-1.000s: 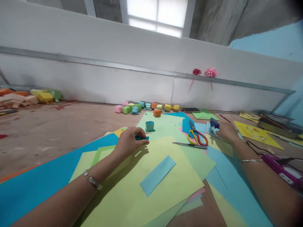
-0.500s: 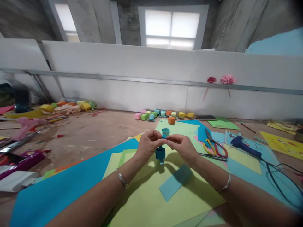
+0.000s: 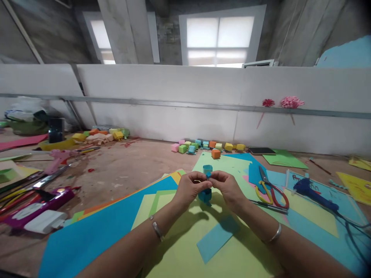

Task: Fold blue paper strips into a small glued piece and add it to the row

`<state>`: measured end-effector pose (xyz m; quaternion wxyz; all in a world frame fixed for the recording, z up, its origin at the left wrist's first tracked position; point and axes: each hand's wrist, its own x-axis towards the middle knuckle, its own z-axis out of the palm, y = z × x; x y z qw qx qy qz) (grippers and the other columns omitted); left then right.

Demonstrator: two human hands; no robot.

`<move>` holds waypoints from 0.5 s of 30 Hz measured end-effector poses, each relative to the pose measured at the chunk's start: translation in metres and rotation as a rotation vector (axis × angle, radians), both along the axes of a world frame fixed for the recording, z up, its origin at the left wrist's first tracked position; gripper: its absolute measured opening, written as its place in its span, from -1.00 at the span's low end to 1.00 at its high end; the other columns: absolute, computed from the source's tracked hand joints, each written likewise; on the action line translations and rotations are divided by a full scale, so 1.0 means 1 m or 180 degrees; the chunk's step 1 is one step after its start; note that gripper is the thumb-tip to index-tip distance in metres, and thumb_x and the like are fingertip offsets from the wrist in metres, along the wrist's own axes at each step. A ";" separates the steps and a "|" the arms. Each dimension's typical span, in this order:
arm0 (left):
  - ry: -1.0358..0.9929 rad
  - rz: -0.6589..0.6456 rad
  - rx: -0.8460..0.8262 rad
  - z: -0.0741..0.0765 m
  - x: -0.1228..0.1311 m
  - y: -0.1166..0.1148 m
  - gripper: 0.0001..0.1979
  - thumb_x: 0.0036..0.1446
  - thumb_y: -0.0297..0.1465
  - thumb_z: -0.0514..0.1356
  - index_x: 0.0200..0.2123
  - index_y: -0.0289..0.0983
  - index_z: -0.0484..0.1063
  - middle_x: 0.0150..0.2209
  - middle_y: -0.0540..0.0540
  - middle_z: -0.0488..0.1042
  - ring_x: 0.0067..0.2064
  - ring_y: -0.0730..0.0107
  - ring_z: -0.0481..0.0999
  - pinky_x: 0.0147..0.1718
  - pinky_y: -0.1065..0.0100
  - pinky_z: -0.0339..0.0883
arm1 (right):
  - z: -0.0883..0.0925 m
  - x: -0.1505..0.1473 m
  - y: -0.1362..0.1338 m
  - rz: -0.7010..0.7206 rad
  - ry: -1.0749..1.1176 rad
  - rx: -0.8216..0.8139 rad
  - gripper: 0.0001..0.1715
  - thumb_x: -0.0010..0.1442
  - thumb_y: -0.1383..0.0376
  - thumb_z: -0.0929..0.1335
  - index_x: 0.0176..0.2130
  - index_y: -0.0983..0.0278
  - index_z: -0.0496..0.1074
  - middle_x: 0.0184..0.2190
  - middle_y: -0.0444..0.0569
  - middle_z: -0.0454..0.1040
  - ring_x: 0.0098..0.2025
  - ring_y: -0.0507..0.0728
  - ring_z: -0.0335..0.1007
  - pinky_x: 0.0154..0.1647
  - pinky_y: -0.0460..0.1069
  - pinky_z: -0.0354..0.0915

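My left hand and my right hand meet over the sheets, fingertips pinched on a small blue paper piece. The fingers cover most of that piece. Just beyond it shows a light teal folded paper box, and a darker blue paper box appears below the fingertips. Whether these boxes are joined to the pinched piece I cannot tell. Nearer to me, a light blue paper strip lies on the pale green sheet.
Right of my hands lie scissors and a dark blue glue gun with its cable. Small coloured paper cubes line the back by the white panel. On the left are a pink glue gun and a purple tool.
The view has turned a little left, so the scene sits further right and lower. Both hands keep their pinch, and the blue box below has shifted slightly against the fingers.
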<state>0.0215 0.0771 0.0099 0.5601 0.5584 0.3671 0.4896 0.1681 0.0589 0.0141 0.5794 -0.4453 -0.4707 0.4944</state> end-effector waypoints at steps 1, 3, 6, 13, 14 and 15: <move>0.0101 -0.0046 0.0074 0.002 0.000 0.004 -0.66 -0.29 -0.26 0.47 -0.43 -0.32 0.54 -0.46 -0.06 0.56 -0.41 0.35 0.51 -0.39 0.36 0.40 | 0.002 0.006 0.003 -0.0018 -0.0021 0.0025 -0.60 -0.29 0.10 0.59 -0.46 0.27 0.52 -0.48 -0.08 0.56 -0.37 0.11 0.44 -0.21 0.05 0.34; 0.0566 -0.0056 0.0415 0.007 -0.001 0.018 -0.64 -0.11 -0.18 0.38 -0.29 -0.31 0.57 -0.33 -0.13 0.61 -0.30 0.27 0.57 -0.28 0.31 0.44 | 0.008 0.020 0.011 -0.0069 -0.0084 0.0078 -0.60 -0.29 0.10 0.58 -0.47 0.27 0.52 -0.47 -0.07 0.56 -0.34 0.13 0.46 -0.18 0.05 0.34; 0.1653 0.0408 0.1035 0.011 -0.002 0.053 -0.65 0.08 -0.16 0.23 -0.17 -0.29 0.55 -0.17 -0.18 0.60 -0.14 0.21 0.56 -0.15 0.27 0.42 | 0.013 0.041 0.021 -0.0198 -0.0250 0.0138 -0.60 -0.29 0.11 0.58 -0.46 0.27 0.50 -0.46 -0.06 0.56 -0.33 0.13 0.46 -0.18 0.05 0.34; 0.2504 0.0433 0.1251 -0.008 0.015 0.110 -0.44 -0.57 -0.44 0.50 -0.31 -0.23 0.55 -0.02 -0.16 0.44 0.14 -0.17 0.30 0.11 0.05 0.21 | 0.008 0.064 0.030 -0.0463 -0.0924 0.0278 -0.64 -0.14 0.05 0.49 -0.47 0.29 0.48 -0.54 -0.04 0.49 -0.46 0.10 0.38 -0.40 0.01 0.30; 0.2538 0.0394 0.1303 -0.011 0.019 0.109 -0.50 -0.52 -0.49 0.47 -0.34 -0.23 0.54 -0.04 -0.16 0.44 0.12 -0.15 0.32 0.10 0.05 0.21 | 0.008 0.064 0.030 -0.0489 -0.1031 0.0333 -0.63 -0.10 0.03 0.47 -0.46 0.30 0.49 -0.54 -0.04 0.49 -0.46 0.10 0.37 -0.42 0.00 0.29; 0.2543 0.0359 0.1365 -0.013 0.022 0.106 -0.55 -0.46 -0.53 0.44 -0.35 -0.24 0.52 -0.07 -0.15 0.43 0.09 -0.10 0.34 0.09 0.05 0.23 | 0.008 0.064 0.030 -0.0508 -0.1145 0.0397 -0.63 -0.07 0.02 0.44 -0.45 0.29 0.49 -0.53 -0.05 0.49 -0.47 0.10 0.36 -0.43 -0.01 0.28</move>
